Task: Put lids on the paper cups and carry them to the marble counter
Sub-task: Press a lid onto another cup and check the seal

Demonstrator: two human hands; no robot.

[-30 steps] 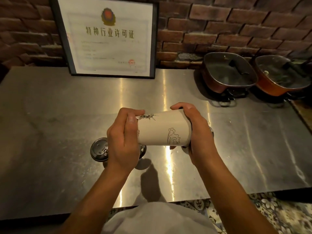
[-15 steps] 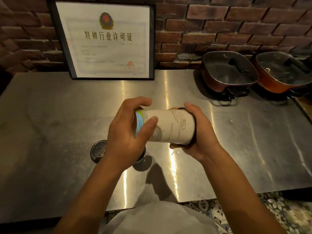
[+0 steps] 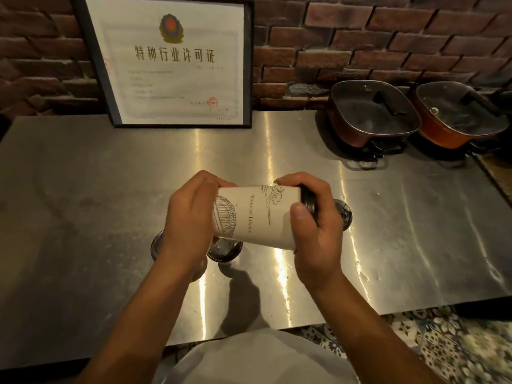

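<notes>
I hold the paper cup [image 3: 256, 217] on its side above the steel table [image 3: 83, 206], its base toward my left and its mouth toward my right. My left hand [image 3: 188, 217] wraps the base end, fingers curled over the top of the cup and the palm hiding the bottom. My right hand [image 3: 315, 225] closes round the mouth end, where a dark lid [image 3: 307, 202] sits against the rim; my thumb lies across the cup wall just beside that lid and my fingers curl over it from behind. I cannot tell whether the lid is fully seated. Below the cup, on the table, lie loose dark lids: one [image 3: 224, 249] directly under the base end, another [image 3: 158, 245] peeking out left of my left wrist, and a third [image 3: 343, 214] just beyond my right hand. Behind the cup, well apart from it, a framed certificate [image 3: 177, 59] leans against the brick wall [image 3: 360, 42]. To the right of the cup and farther back stand two square pots with glass covers, the nearer one [image 3: 371, 115] dark and the farther one [image 3: 460, 115] orange. The cup touches nothing but my two hands.
</notes>
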